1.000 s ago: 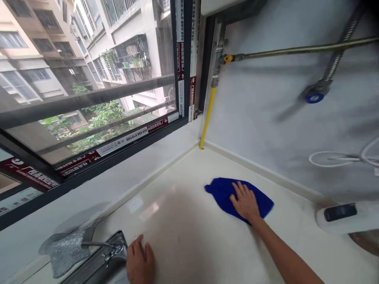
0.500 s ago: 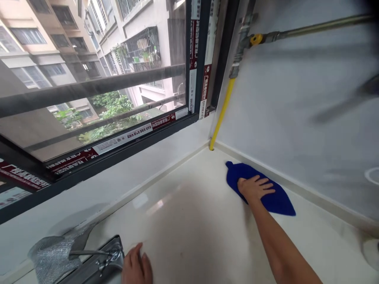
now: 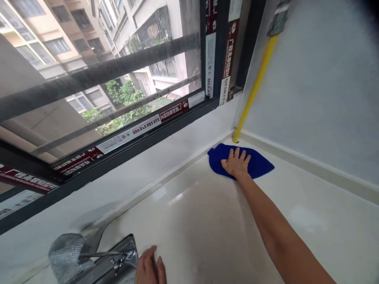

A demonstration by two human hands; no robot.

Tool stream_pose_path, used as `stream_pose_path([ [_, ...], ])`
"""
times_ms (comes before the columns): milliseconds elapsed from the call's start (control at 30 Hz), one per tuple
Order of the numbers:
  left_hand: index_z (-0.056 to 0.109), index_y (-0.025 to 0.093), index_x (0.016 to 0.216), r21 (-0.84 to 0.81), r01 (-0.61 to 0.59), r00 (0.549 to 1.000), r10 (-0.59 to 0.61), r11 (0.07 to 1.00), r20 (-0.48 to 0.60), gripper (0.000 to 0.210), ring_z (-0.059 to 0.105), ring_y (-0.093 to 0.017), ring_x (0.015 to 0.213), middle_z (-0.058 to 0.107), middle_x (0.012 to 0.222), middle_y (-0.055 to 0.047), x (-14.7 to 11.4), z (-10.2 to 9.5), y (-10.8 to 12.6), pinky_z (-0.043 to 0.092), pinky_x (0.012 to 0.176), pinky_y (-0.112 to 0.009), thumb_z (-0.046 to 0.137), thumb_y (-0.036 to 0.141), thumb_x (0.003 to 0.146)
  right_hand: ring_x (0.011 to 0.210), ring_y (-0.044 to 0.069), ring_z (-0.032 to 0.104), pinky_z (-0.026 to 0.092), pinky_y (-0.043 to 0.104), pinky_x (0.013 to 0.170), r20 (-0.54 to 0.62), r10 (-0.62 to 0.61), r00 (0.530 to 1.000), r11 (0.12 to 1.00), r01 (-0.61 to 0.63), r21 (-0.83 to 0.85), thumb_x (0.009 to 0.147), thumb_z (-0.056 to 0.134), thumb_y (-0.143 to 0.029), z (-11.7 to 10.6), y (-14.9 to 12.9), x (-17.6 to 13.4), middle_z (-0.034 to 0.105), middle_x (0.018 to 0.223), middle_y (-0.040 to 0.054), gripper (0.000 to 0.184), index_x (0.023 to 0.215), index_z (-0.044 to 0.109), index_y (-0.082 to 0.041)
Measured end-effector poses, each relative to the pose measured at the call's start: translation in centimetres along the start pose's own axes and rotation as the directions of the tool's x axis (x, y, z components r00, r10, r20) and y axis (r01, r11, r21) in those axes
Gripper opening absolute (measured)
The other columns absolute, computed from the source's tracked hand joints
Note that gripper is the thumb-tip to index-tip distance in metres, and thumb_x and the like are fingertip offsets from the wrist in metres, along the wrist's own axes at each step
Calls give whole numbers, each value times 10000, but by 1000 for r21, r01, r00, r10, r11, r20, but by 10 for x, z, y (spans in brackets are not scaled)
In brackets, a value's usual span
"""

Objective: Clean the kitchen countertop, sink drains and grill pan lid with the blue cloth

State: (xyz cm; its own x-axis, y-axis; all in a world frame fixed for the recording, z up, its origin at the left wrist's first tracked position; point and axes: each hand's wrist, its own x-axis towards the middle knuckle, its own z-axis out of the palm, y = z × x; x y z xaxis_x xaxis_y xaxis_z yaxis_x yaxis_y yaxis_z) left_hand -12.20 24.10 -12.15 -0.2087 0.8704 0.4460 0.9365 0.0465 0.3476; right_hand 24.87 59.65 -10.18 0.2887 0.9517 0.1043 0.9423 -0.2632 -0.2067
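Note:
My right hand (image 3: 237, 162) lies flat with its fingers spread on a dark blue, leaf-shaped cloth (image 3: 259, 163). The cloth rests flat on the glossy cream countertop (image 3: 189, 221), close to the corner where the window wall meets the right wall. Low in the view, my left hand (image 3: 149, 266) rests on the counter beside the dark sink (image 3: 102, 272). Its fingers are stretched out and apart, holding nothing; the lower part of that hand is cut off by the picture's edge.
A faucet (image 3: 103, 254) with silvery bubble wrap (image 3: 69, 254) around it stands at the sink. The yellow pipe (image 3: 256, 88) comes down into the counter corner behind the cloth. A dark window frame (image 3: 139, 136) runs along the left, and a raised lip (image 3: 319, 167) edges the counter.
My right hand has slid the blue cloth across the counter toward the corner below the yellow pipe. The view has shifted, while my left hand stays beside the sink.

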Motion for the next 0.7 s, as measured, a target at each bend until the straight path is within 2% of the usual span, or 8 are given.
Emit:
stream_pose_path([
  [67, 521, 193, 1234, 14, 4, 1000, -4, 1000, 30, 315, 573, -283, 1092, 598, 1149, -115, -1, -1, 0, 493, 930, -470, 429, 350, 977, 1443, 491, 101, 72, 685, 1139, 8, -37, 999, 999, 37, -1, 913, 377, -391, 3, -32, -9, 204, 1579, 272, 731, 1507, 272, 23],
  [167, 520, 189, 1227, 24, 10, 998, -11, 1000, 60, 298, 569, -280, 1102, 605, 1148, -112, 0, -7, 4, 495, 946, -481, 442, 321, 972, 1425, 542, 83, 41, 737, 1104, -1, -51, 999, 999, 51, 12, 893, 404, -380, 4, -83, -39, 193, 1559, 332, 762, 1472, 285, 102],
  [267, 527, 187, 1206, 48, 5, 998, -8, 999, 58, 273, 591, -265, 1059, 621, 1110, -101, 4, -14, 13, 524, 910, -461, 468, 290, 959, 1411, 578, 69, -6, 781, 1068, -10, -104, 995, 992, 104, 71, 856, 420, -373, 5, -134, -86, 222, 1537, 367, 753, 1402, 384, 145],
  [400, 537, 192, 1161, 45, 21, 998, -23, 999, 55, 226, 601, -251, 1037, 630, 1092, -93, 8, -22, 24, 533, 907, -451, 465, 241, 953, 1414, 586, 52, -54, 812, 1038, -54, -275, 960, 936, 280, 213, 810, 440, -368, 2, -189, -162, 283, 1526, 349, 735, 1365, 465, 114],
  [533, 540, 182, 1160, 28, 58, 996, -60, 998, 69, 226, 593, -250, 1046, 626, 1095, -101, 8, -26, 30, 519, 924, -452, 462, 223, 952, 1431, 556, 78, -64, 745, 1103, 19, -475, 880, 850, 452, 271, 802, 495, -342, -10, -228, -235, 279, 1544, 317, 756, 1404, 424, 111],
  [633, 551, 171, 1150, -7, 122, 988, -121, 992, 96, 231, 589, -257, 1024, 616, 1072, -111, 8, -27, 33, 513, 902, -445, 459, 209, 941, 1444, 530, 91, -53, 699, 1140, 46, -622, 781, 754, 582, 304, 799, 543, -345, -14, -244, -271, 247, 1567, 295, 813, 1459, 353, 90],
  [700, 552, 160, 1149, -38, 164, 979, -158, 986, 132, 242, 580, -267, 1015, 608, 1063, -119, 7, -27, 34, 504, 898, -455, 447, 195, 933, 1450, 510, 114, -18, 674, 1159, 36, -704, 709, 682, 662, 311, 807, 557, -348, -14, -248, -283, 247, 1575, 272, 814, 1481, 342, 54],
])
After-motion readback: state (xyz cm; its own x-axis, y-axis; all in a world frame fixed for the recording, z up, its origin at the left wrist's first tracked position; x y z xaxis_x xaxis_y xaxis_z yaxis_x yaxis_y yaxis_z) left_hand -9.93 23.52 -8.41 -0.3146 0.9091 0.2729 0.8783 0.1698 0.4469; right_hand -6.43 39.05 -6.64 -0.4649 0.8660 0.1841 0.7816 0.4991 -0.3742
